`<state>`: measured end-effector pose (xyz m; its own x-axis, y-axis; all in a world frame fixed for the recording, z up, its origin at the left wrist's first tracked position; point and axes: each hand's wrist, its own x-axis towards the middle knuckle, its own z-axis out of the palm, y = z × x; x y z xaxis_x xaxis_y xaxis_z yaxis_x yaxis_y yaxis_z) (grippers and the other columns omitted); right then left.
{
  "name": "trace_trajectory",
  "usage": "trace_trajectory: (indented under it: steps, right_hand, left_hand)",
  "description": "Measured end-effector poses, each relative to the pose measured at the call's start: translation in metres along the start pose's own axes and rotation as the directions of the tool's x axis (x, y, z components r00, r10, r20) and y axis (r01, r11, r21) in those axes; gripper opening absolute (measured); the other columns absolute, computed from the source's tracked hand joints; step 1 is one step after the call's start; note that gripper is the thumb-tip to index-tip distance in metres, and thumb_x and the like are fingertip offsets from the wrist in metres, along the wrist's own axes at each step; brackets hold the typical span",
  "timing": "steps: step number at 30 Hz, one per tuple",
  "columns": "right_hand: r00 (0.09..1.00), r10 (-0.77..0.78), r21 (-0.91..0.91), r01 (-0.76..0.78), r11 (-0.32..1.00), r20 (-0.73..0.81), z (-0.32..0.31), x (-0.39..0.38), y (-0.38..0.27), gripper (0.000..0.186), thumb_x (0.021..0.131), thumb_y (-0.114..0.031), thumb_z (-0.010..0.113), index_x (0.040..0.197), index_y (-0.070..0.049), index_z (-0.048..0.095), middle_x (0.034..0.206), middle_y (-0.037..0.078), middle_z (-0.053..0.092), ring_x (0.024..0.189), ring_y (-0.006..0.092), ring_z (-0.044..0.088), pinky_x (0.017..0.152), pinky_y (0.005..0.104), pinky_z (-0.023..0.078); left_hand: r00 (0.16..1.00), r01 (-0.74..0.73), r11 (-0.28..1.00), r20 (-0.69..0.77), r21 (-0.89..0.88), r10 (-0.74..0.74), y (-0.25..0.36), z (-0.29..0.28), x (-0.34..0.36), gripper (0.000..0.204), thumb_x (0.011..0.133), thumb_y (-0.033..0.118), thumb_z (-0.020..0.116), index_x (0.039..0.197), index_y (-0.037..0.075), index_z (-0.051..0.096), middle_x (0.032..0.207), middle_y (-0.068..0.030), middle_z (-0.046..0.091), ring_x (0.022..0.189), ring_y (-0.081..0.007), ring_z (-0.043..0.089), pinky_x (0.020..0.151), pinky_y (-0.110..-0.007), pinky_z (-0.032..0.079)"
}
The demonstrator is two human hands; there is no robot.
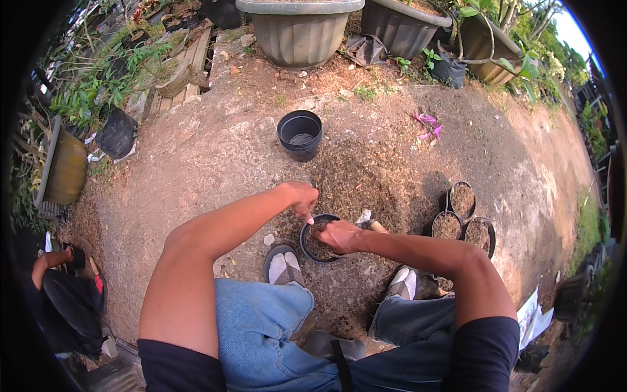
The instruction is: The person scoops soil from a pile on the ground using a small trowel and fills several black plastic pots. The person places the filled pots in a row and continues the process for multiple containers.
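A round black plant pot [304, 251] filled with dark soil stands on the ground between my feet. My right hand [338, 236] reaches into it from the right, fingertips down at the soil and hidden from sight. Over the pot's far left rim is my left hand [302, 197], its fingers mostly curled and one digit pointing down to the rim. Whether that hand pinches anything thin is too small to see. Just beyond my right wrist lies a tool with a pale wooden handle [377, 227], partly covered by the forearm.
Empty black pots [300, 134], stacked, stand farther ahead. Several soil-filled pots [447, 225] cluster at the right beside loose brown potting material [366, 176]. Pink petals [428, 125] lie beyond. Large planters [299, 32] line the back. Another person [65, 300] sits at far left.
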<state>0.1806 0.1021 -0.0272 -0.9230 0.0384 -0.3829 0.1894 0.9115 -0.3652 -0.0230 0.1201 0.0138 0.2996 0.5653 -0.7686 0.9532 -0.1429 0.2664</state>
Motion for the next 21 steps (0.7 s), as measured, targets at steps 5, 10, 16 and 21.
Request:
trace_trajectory:
  steps: [5, 10, 16, 21]
  right_hand:
    - [0.998, 0.036, -0.032, -0.034, 0.999, 0.059, -0.002, -0.007, 0.003, 0.015, 0.093, -0.016, 0.057, 0.091, -0.005, 0.067, 0.09, 0.021, 0.072, 0.092, 0.0397, 0.071, 0.08, 0.0484, 0.057]
    - [0.998, 0.052, -0.006, -0.052, 0.999, 0.02, -0.001, -0.007, 0.001, 0.019, 0.096, -0.018, 0.053, 0.091, -0.005, 0.067, 0.091, 0.021, 0.072, 0.092, 0.0398, 0.071, 0.08, 0.0493, 0.057]
    - [0.997, 0.066, 0.04, -0.064, 0.997, -0.05, -0.002, 0.005, 0.001, 0.019, 0.095, -0.016, 0.053, 0.09, -0.004, 0.067, 0.09, 0.024, 0.071, 0.09, 0.0404, 0.071, 0.078, 0.0502, 0.057]
    - [0.993, 0.009, 0.033, -0.005, 0.999, -0.117, 0.008, 0.013, 0.009, 0.016, 0.09, -0.017, 0.057, 0.097, -0.004, 0.063, 0.084, 0.023, 0.07, 0.083, 0.0428, 0.071, 0.07, 0.0518, 0.055]
  left_hand:
    - [1.0, 0.018, 1.0, -0.012, -0.011, -0.018, 0.0, 0.0, 0.001, 0.045, 0.077, 0.053, 0.085, 0.075, 0.01, 0.074, 0.076, 0.0014, 0.076, 0.082, -0.0187, 0.073, 0.078, -0.038, 0.056]
    - [1.0, 0.008, 1.0, -0.012, -0.006, -0.008, -0.001, 0.001, 0.002, 0.046, 0.077, 0.053, 0.085, 0.073, 0.01, 0.073, 0.074, 0.0014, 0.076, 0.08, -0.019, 0.073, 0.077, -0.038, 0.056]
    - [1.0, 0.003, 1.0, -0.005, 0.019, -0.003, 0.0, 0.0, 0.002, 0.045, 0.077, 0.053, 0.086, 0.075, 0.009, 0.074, 0.076, 0.001, 0.076, 0.081, -0.0187, 0.073, 0.077, -0.037, 0.056]
    - [1.0, 0.015, 1.0, 0.001, 0.017, -0.015, 0.004, -0.004, 0.003, 0.044, 0.077, 0.052, 0.086, 0.081, 0.01, 0.075, 0.079, 0.0008, 0.077, 0.082, -0.0185, 0.073, 0.078, -0.037, 0.056]
